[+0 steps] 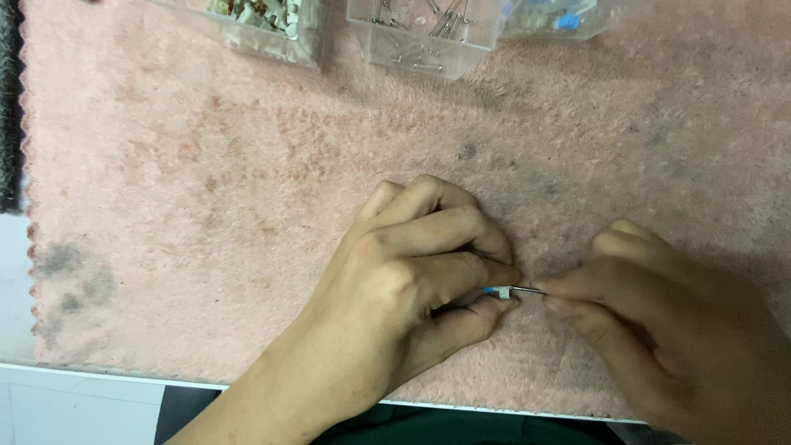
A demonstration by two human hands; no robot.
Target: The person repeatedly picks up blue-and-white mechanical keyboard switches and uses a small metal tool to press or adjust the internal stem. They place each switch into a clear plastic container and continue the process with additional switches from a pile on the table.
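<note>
In the head view, the left hand (404, 284) is curled into a loose fist on the pink fleece mat (206, 206), its thumb and forefinger pressed together around a small white and blue plastic part (497, 292). The right hand (659, 321) pinches a thin metal pin (527, 290), possibly a small spring, between thumb and forefinger, its tip meeting the part's open end.

The pieces are tiny and held only by fingertips; a slight skew of the pin would likely make it miss the opening or bend, and a loosened pinch could drop either piece into the mat's nap, where it would be hard to find.

At the far edge stand three clear plastic boxes: one with pale plastic pieces (264, 21), one with small metal springs (424, 33), one with bluish parts (560, 18). All sit well apart from the hands. Dark smudges mark the mat; nothing lies between the hands and the boxes.
</note>
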